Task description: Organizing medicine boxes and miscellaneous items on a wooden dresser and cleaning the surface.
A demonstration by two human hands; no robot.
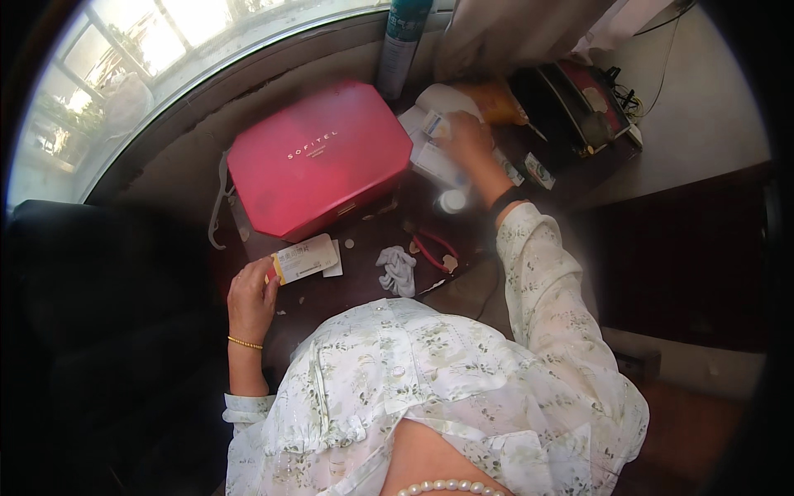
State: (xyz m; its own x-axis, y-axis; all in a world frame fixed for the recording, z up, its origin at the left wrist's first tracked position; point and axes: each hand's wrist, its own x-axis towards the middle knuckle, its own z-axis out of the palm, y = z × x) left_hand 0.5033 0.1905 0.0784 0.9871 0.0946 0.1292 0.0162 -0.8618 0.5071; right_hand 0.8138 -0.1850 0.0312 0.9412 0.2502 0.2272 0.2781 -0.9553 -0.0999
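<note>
Left hand (251, 298): fingers pinched on one end of a small carton (304, 259). Right hand (465, 136): curled around a small packet (435, 126), beside a red case (318, 157).

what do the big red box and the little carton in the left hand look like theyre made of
The red box looks like rigid card or board with a smooth satin finish: flat lid, crisp angled corners, soft sheen; plastic can't be ruled out. The small carton held by the left hand looks like thin printed paperboard: sharp folded edges, matte white face with a yellow end.
</note>
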